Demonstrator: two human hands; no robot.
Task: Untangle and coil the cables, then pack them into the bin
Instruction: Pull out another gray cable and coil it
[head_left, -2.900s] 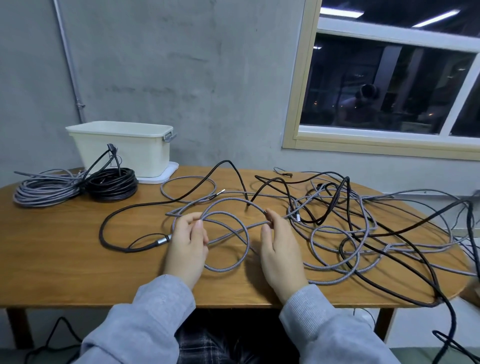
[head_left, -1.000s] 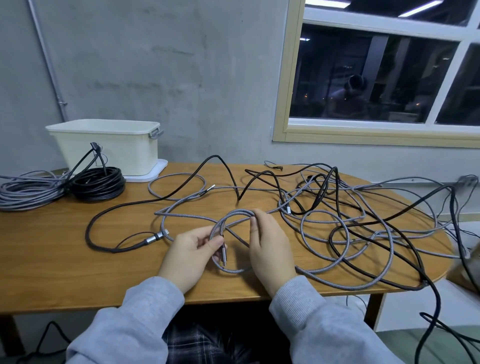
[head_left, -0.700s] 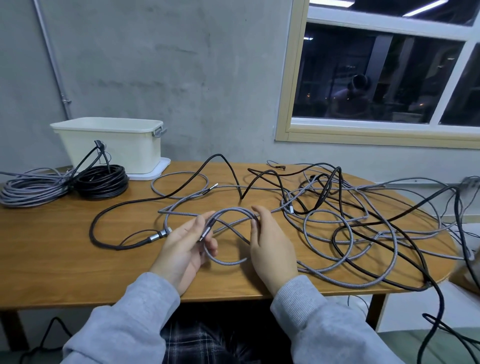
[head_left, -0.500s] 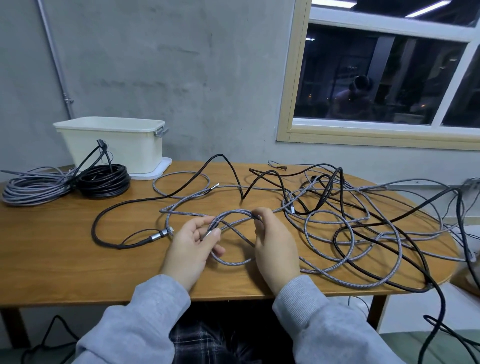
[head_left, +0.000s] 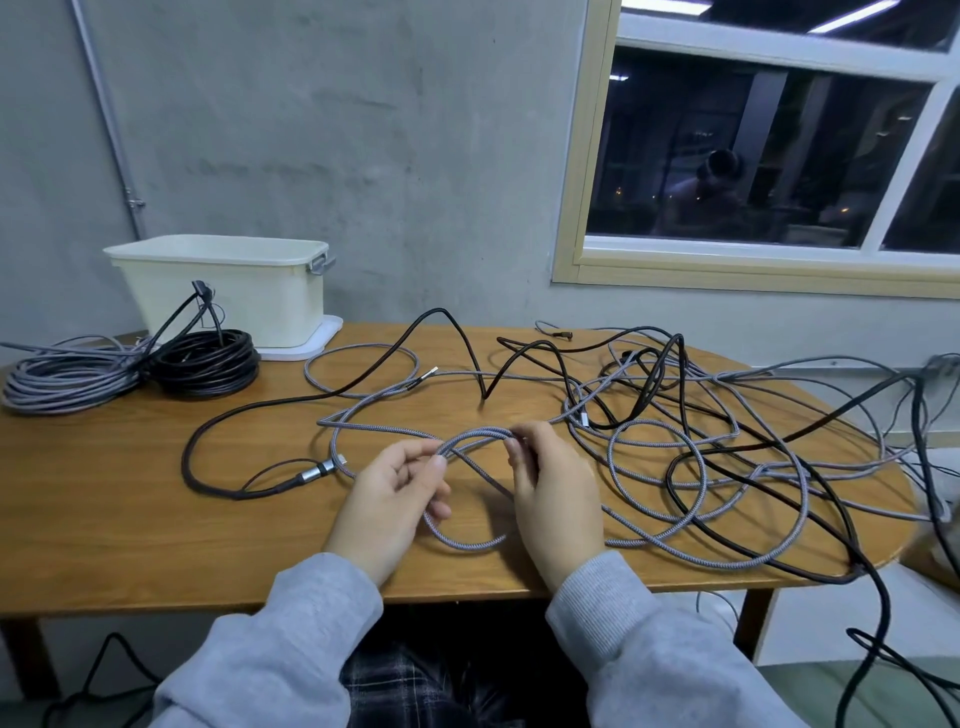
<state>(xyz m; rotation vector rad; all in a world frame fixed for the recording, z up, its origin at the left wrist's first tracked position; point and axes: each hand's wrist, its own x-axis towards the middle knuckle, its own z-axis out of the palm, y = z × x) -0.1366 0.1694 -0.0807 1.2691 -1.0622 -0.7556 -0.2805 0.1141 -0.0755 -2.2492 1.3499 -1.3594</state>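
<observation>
A grey braided cable (head_left: 470, 540) forms a small loop at the table's near middle. My left hand (head_left: 389, 499) pinches the loop's left side between thumb and fingers. My right hand (head_left: 556, 493) grips the top of the same loop with curled fingers. To the right sprawls a tangle of grey and black cables (head_left: 691, 447). A long black cable (head_left: 260, 415) with a metal plug curves across the left middle. A grey coil (head_left: 67, 376) and a black coil (head_left: 205, 358) lie at the far left, in front of the cream bin (head_left: 228, 296).
The wooden table (head_left: 104, 509) has a rounded right end, where cables hang over the edge toward the floor (head_left: 883, 623). The bin stands on its white lid (head_left: 317, 343) against the grey wall. A window fills the upper right.
The grey cable's end has been drawn into a small loop between my hands. My left hand shifted from holding the plug end to pinching the loop; my right hand closed on the loop's top.
</observation>
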